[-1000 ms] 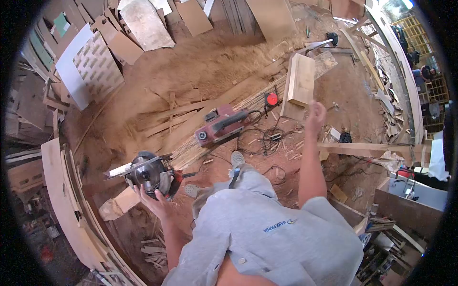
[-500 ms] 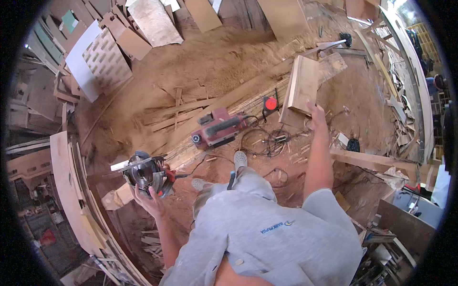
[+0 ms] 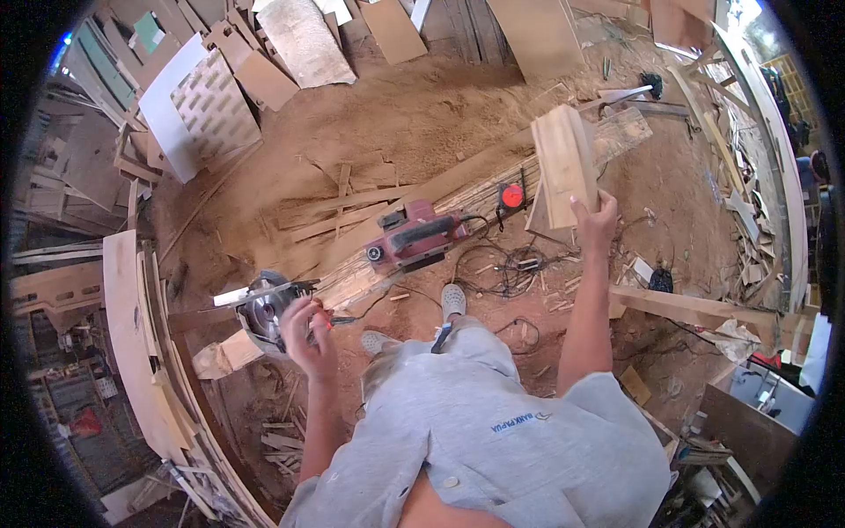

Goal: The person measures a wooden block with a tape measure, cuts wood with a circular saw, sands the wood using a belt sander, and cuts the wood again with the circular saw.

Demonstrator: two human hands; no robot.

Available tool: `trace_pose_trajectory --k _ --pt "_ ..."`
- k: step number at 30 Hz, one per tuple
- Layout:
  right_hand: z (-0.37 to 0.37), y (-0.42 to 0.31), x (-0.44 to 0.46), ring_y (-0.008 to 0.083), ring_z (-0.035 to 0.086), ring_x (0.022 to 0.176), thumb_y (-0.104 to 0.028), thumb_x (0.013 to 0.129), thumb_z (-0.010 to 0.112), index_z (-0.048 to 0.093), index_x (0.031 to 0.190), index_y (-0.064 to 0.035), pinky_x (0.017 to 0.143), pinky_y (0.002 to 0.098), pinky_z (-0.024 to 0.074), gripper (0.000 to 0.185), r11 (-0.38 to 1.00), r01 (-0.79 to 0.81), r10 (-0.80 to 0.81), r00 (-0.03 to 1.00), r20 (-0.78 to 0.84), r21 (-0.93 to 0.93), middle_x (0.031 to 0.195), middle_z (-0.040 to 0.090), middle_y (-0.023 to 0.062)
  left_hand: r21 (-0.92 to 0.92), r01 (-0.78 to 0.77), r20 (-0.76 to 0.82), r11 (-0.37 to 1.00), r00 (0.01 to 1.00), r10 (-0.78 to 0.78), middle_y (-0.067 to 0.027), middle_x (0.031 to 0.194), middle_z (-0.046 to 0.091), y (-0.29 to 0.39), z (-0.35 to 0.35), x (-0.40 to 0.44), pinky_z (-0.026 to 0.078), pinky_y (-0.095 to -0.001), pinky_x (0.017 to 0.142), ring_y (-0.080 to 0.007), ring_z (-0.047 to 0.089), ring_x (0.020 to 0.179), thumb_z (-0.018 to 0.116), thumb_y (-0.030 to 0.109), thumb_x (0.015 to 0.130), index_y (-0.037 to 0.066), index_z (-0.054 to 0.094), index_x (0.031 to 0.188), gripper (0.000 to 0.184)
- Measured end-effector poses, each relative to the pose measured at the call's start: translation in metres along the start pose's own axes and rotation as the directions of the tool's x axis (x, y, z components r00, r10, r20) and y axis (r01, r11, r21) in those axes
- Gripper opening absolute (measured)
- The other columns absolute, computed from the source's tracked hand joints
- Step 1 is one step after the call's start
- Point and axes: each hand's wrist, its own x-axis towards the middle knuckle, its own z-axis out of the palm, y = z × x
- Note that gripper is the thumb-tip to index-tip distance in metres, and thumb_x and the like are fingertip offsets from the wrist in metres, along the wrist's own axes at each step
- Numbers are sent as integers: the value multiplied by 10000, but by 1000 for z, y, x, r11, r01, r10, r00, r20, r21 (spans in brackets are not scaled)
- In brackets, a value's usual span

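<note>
My right hand (image 3: 596, 218) grips the near end of a wooden piece (image 3: 563, 167), which is raised and tilted over another board. My left hand (image 3: 308, 339) is raised by a circular saw (image 3: 264, 310), its fingers bent and apart, with nothing visible in them. The saw rests at the left end of a long timber beam (image 3: 231, 352). A red electric planer (image 3: 414, 236) lies midway along the beam. To its right sits a black tool with a red disc (image 3: 510, 195).
Cables (image 3: 502, 268) are tangled on the dusty floor beyond my feet. Boards (image 3: 132, 334) stand along the left side, and panels (image 3: 299, 44) lean at the back. A horizontal beam (image 3: 695, 305) crosses on the right, near scrap wood.
My right hand has taken hold of the wooden piece and tilted it up. My left hand has come away from the saw and lifted. The view has shifted slightly.
</note>
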Motion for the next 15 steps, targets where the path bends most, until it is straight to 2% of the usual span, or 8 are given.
trace_pose_trajectory --k 2,4,6,9,11,12,13,15 --pt "-6 -33 -34 266 663 1143 -205 855 897 553 1333 59 1004 409 545 646 986 43 -57 994 89 162 1263 658 189 -208 353 260 912 919 -296 -158 1179 753 13 24 7 500 -414 1105 -295 680 1191 662 71 1013 -9 708 1241 246" --pt "-2 -77 -79 278 660 1153 -193 863 888 535 1344 45 1006 413 550 642 934 1 -75 978 195 358 1280 644 187 -519 485 459 703 853 -250 -175 1307 714 38 67 31 490 -421 1121 -278 652 1260 666 164 1042 8 635 1401 393" --pt "4 -117 -125 278 661 1168 -201 866 891 532 1367 29 1006 406 556 658 871 -78 -95 942 322 486 1300 642 191 -720 555 526 418 828 -194 -170 1430 642 42 118 43 465 -462 1169 -299 626 1323 545 330 1134 29 485 1560 525" --pt "20 -148 -195 282 664 1204 -216 867 899 508 1431 -4 1035 424 553 719 833 -74 -218 867 448 549 1360 638 191 -706 697 656 124 709 -258 -195 1459 607 52 148 52 499 -506 1142 -324 626 1322 492 728 1040 75 379 1631 888" --pt "-6 -174 -198 291 648 1240 -184 922 846 502 1449 8 1078 419 527 658 843 23 -419 654 630 537 1399 611 179 -701 693 707 -172 641 -300 -207 1370 660 55 143 50 547 -522 1079 -331 670 1247 492 871 952 79 390 1626 1044" --pt "-12 -185 -197 296 639 1258 -168 950 820 500 1458 15 1100 417 513 628 835 75 -500 513 698 544 1418 597 174 -715 670 698 -199 679 -225 -179 1343 674 40 137 48 568 -508 1046 -307 686 1213 485 901 925 74 384 1629 1091" --pt "9 -149 -193 291 651 1267 -185 1008 749 588 1404 -6 1075 420 523 463 771 -232 -456 449 768 594 1343 665 162 -727 649 684 -223 714 -150 -151 1317 687 14 128 44 590 -494 1014 -283 701 1179 477 931 897 69 379 1631 1137" --pt "32 -109 -140 279 679 1226 -192 1045 679 689 1271 -20 1025 409 534 284 912 198 -397 646 652 359 1202 726 167 -747 603 649 -279 752 -112 -90 1171 715 3 109 40 646 -430 860 -234 737 1024 507 972 840 56 379 1628 1214"
